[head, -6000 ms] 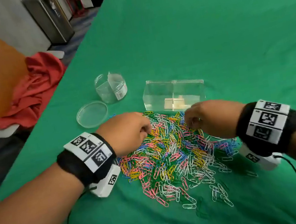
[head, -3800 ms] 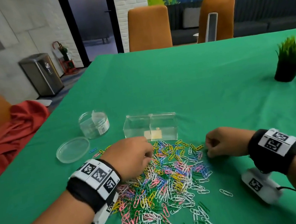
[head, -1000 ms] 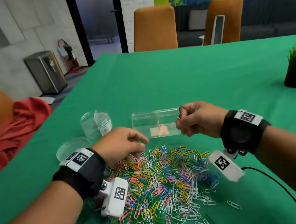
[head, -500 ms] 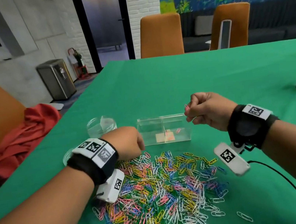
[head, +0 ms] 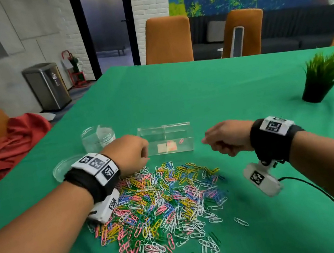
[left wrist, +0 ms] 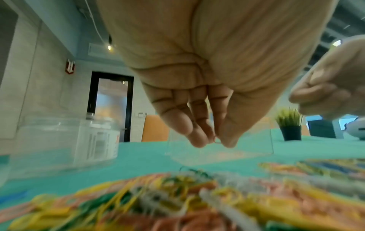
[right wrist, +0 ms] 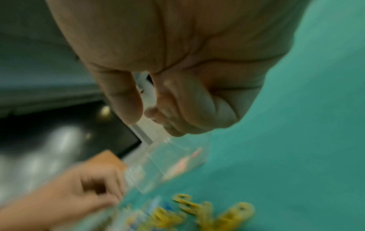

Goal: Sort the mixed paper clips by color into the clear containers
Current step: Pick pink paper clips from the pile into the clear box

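Pinched between the thumb and fingertips of the left hand (left wrist: 199, 87) is a single paper clip (left wrist: 217, 141), only a thin loop of it showing and its colour too faint to tell. In the head view this left hand (head: 125, 154) sits left of centre, at the far left edge of the pile of mixed paper clips (head: 164, 210), which spreads across the lower middle of the frame on the green tablecloth (head: 199, 90) in pink, yellow, green, blue and white.

At right of centre, the right hand (head: 227, 138) hangs above the cloth with its fingers curled in and thumb near the forefinger. The right wrist view is blurred; its right hand (right wrist: 168, 70) shows nothing between the fingers, so it looks closed on nothing.

Between the two hands and just beyond the pile stands the clear rectangular box (head: 166, 139), divided into compartments, with a few pink clips (head: 174, 143) lying in its right part. To its left, in the middle left of the frame, stands a clear round jar (head: 97, 137) with a label, and nearer the lower left lies a clear round lid (head: 61, 168), partly hidden by the left wrist.

A potted grass plant (head: 322, 77) stands at the right edge, and red cloth (head: 7, 147) lies over a chair at far left.
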`<state>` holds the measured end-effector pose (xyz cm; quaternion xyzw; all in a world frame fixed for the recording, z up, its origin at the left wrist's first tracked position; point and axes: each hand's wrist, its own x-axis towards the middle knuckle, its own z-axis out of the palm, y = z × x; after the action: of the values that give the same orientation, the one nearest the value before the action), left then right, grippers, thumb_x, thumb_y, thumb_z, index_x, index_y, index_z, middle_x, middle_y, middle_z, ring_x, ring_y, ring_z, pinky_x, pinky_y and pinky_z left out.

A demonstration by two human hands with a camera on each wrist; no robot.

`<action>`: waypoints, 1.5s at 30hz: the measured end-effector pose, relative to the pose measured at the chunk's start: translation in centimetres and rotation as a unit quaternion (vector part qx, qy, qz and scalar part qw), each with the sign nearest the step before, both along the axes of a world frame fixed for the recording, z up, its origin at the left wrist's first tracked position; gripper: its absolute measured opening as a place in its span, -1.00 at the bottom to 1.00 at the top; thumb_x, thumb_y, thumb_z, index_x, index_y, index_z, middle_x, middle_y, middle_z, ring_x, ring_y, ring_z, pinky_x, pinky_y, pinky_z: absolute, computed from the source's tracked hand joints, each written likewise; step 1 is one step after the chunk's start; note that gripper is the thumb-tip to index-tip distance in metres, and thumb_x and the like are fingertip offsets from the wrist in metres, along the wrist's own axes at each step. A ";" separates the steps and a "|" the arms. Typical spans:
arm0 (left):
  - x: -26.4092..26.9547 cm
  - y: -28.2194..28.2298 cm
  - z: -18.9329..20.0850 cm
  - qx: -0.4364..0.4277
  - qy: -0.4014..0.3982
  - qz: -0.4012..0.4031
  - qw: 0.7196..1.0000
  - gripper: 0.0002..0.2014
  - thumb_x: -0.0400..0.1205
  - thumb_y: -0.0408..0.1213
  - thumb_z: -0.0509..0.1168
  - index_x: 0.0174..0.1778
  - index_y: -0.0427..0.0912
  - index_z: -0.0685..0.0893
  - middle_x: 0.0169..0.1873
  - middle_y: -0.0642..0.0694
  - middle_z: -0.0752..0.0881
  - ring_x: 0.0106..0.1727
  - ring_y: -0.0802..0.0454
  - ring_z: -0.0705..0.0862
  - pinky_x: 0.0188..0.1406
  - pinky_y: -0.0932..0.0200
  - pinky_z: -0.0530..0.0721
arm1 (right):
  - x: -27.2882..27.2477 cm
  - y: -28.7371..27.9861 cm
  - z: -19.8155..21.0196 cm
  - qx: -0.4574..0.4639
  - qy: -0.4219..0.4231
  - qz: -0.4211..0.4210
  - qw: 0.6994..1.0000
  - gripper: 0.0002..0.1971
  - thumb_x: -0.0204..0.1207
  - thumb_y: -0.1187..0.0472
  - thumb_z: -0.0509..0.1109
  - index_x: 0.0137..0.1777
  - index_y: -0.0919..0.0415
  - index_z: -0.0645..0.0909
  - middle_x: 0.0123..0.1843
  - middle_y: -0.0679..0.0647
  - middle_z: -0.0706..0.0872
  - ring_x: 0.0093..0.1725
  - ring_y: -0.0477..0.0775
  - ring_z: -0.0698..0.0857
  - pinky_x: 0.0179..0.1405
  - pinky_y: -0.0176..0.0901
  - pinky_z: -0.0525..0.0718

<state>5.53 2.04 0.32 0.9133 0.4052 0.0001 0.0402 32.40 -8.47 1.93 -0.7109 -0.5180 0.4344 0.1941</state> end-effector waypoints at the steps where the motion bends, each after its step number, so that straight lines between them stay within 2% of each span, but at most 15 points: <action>1: 0.1 -0.4 0.1 -0.004 -0.025 -0.002 1.000 -0.92 0.57 -0.18 0.36 -0.24 0.05 0.63 -0.27 0.16 0.68 -0.19 0.11 0.66 -0.23 0.14 0.60 | -0.1 -0.4 -0.4 0.004 -0.134 0.063 0.989 -0.74 0.63 0.07 0.33 -0.29 0.10 0.49 -0.43 0.01 0.48 -0.49 0.03 0.42 -0.55 -0.25 0.40; 3: 0.4 -1.6 0.3 -0.051 -0.069 -0.012 0.996 -0.91 0.60 -0.23 0.34 -0.18 0.07 0.61 -0.25 0.14 0.68 -0.20 0.14 0.66 -0.21 0.14 0.63 | -0.9 -1.5 -1.6 0.028 -0.338 0.185 0.922 -0.87 0.54 0.02 0.42 -0.19 0.01 0.60 -0.35 -0.06 0.56 -0.34 0.04 0.55 -0.40 -0.25 0.45; 5: 0.9 -2.9 0.2 -0.118 -0.079 -0.037 0.989 -0.84 0.63 -0.28 0.28 -0.02 0.12 0.65 -0.19 0.12 0.71 -0.19 0.12 0.67 -0.17 0.17 0.65 | -1.5 -2.5 -2.7 0.063 -0.386 0.232 0.891 -0.93 0.48 0.04 0.44 -0.08 -0.04 0.67 -0.33 -0.11 0.57 -0.25 0.02 0.58 -0.41 -0.25 0.40; 8: 2.0 -4.1 0.2 -0.180 -0.035 -0.058 0.981 -0.70 0.62 -0.38 0.16 0.00 0.09 0.73 -0.17 0.04 0.75 -0.23 0.04 0.68 -0.19 0.11 0.66 | -1.5 -2.9 -3.4 0.091 -0.374 0.214 0.898 -0.87 0.47 0.01 0.47 0.01 -0.09 0.69 -0.31 -0.15 0.54 -0.22 0.02 0.58 -0.43 -0.29 0.39; 10: 2.7 -4.5 0.2 -0.189 -0.014 -0.046 0.981 -0.72 0.61 -0.41 0.14 -0.07 -0.01 0.73 -0.27 0.09 0.70 -0.30 0.13 0.60 -0.31 0.18 0.55 | -1.0 -2.7 -3.5 0.095 -0.375 0.185 0.903 -0.70 0.40 -0.09 0.54 0.12 -0.16 0.68 -0.20 -0.14 0.58 -0.19 0.01 0.58 -0.31 -0.25 0.46; 13: 3.4 -4.4 -0.2 -0.173 0.005 -0.032 0.984 -0.75 0.68 -0.31 0.13 -0.07 -0.11 0.74 -0.26 0.10 0.67 -0.25 0.14 0.61 -0.24 0.17 0.54 | -0.4 -2.5 -3.6 0.096 -0.362 0.173 0.911 -0.56 0.35 -0.13 0.58 0.24 -0.21 0.64 -0.13 -0.09 0.62 -0.16 0.02 0.59 -0.18 -0.23 0.54; 17: 3.6 -4.2 -0.7 -0.120 0.021 -0.026 0.992 -0.82 0.67 -0.05 0.28 -0.03 0.02 0.76 0.02 0.08 0.75 0.04 0.05 0.68 0.07 0.11 0.65 | -0.8 -2.8 -3.6 0.120 -0.374 0.206 0.896 -0.85 0.47 0.01 0.46 0.03 -0.13 0.70 -0.32 -0.16 0.52 -0.26 -0.01 0.55 -0.26 -0.22 0.46; 23: 3.7 -4.6 -1.1 -0.078 0.048 -0.024 0.996 -0.84 0.57 0.01 0.47 0.02 0.12 0.79 0.05 0.09 0.74 -0.05 0.06 0.61 -0.03 0.19 0.56 | -0.7 -2.8 -4.7 0.118 -0.380 0.226 0.889 -0.94 0.48 0.06 0.34 -0.21 -0.06 0.53 -0.30 -0.13 0.57 -0.22 0.07 0.57 -0.22 -0.20 0.53; 26: 3.3 -4.6 -1.2 -0.075 0.037 -0.016 0.996 -0.87 0.57 -0.05 0.48 0.01 0.10 0.78 0.07 0.08 0.73 0.03 0.02 0.66 0.02 0.16 0.60 | -0.5 -2.8 -4.3 0.127 -0.347 0.211 0.905 -0.85 0.46 0.09 0.32 -0.29 0.01 0.44 -0.36 -0.09 0.53 -0.29 0.08 0.53 -0.28 -0.17 0.50; 28: 2.9 -4.5 -1.2 -0.076 0.023 -0.005 0.997 -0.88 0.56 -0.06 0.49 -0.02 0.10 0.77 0.05 0.10 0.72 0.10 0.01 0.68 0.09 0.13 0.64 | -0.2 -2.7 -3.5 0.129 -0.255 0.190 0.939 -0.83 0.47 0.10 0.24 -0.32 0.08 0.40 -0.40 -0.06 0.49 -0.34 0.04 0.46 -0.30 -0.09 0.48; 30: 2.7 -4.6 -1.1 -0.084 0.017 -0.001 0.996 -0.90 0.56 -0.04 0.48 -0.05 0.10 0.78 0.05 0.11 0.72 0.10 0.02 0.68 0.09 0.12 0.64 | -0.1 -2.7 -2.3 0.128 -0.117 0.143 0.974 -0.82 0.38 0.08 0.16 -0.39 0.10 0.33 -0.49 -0.04 0.39 -0.46 0.01 0.34 -0.48 -0.12 0.37; 32: 2.7 -4.7 -1.0 -0.091 0.017 -0.004 0.996 -0.88 0.57 0.00 0.47 -0.07 0.09 0.80 0.01 0.11 0.75 0.02 0.05 0.68 -0.02 0.16 0.62 | 0.0 -2.4 -0.5 0.134 -0.082 0.112 0.981 -0.79 0.36 0.08 0.17 -0.46 0.09 0.30 -0.54 -0.03 0.32 -0.54 0.01 0.24 -0.59 -0.20 0.23; 37: 3.2 -4.8 -1.0 -0.072 0.033 -0.022 0.997 -0.86 0.58 0.01 0.45 -0.08 0.06 0.80 -0.07 0.10 0.77 -0.09 0.07 0.67 -0.21 0.19 0.50 | 0.7 0.9 8.1 0.168 -0.294 0.100 0.936 -0.73 0.62 0.32 0.18 -0.35 0.22 0.41 -0.45 0.05 0.44 -0.43 0.01 0.37 -0.44 -0.19 0.41; 40: 3.4 -5.1 -1.1 -0.055 0.051 -0.038 0.996 -0.89 0.64 -0.07 0.37 -0.09 0.04 0.78 -0.12 0.09 0.75 -0.14 0.06 0.65 -0.24 0.18 0.49 | 0.2 2.7 12.5 0.200 -0.329 0.084 0.919 -0.74 0.64 0.30 0.15 -0.29 0.26 0.51 -0.46 0.00 0.49 -0.48 -0.04 0.42 -0.50 -0.32 0.44; 45: 2.9 -5.0 -1.3 -0.056 0.044 -0.048 0.996 -0.82 0.67 -0.10 0.21 -0.11 -0.01 0.69 -0.14 0.00 0.73 -0.13 0.00 0.69 -0.16 0.06 0.67 | -2.7 4.4 9.4 0.133 -0.427 0.162 0.880 -0.69 0.64 0.17 0.11 -0.36 0.18 0.41 -0.36 0.10 0.50 -0.30 0.17 0.43 -0.22 -0.06 0.48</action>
<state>8.45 -2.94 -0.99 0.9273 0.3613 -0.0649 0.0734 29.75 -4.06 11.37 -0.7012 -0.7113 0.0412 -0.0263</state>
